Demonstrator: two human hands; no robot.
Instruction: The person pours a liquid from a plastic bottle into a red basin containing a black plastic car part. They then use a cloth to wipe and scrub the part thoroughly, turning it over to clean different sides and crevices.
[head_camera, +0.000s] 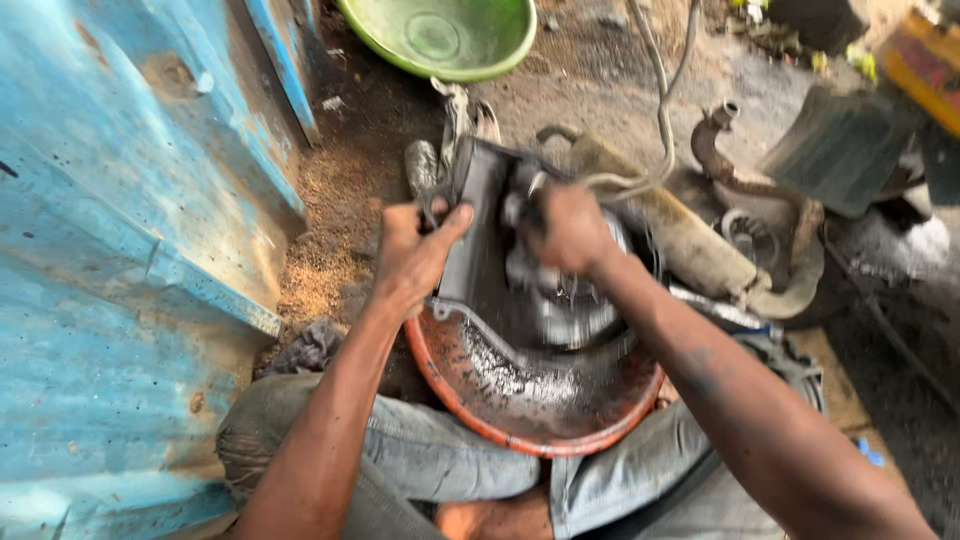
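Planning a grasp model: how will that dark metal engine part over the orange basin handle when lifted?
The engine part is probably rigid and heavy for its size: bulky metal, left hand gripping its edge. Likely slippery: it looks wet and grimy above the orange basin. The right hand is blurred on it.

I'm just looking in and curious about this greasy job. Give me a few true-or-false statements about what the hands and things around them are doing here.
1. The left hand grips the edge of a dark metal engine part. True.
2. The engine part is held over a blue bucket. False: it sits over an orange basin with dirty liquid in it.
3. The right hand is on the engine part. True, though it is blurred, so whether it holds anything is unclear.
4. A green bowl lies on the ground beyond the work. True.
5. The wall on the person's left is red brick. False: it is a blue painted panel.
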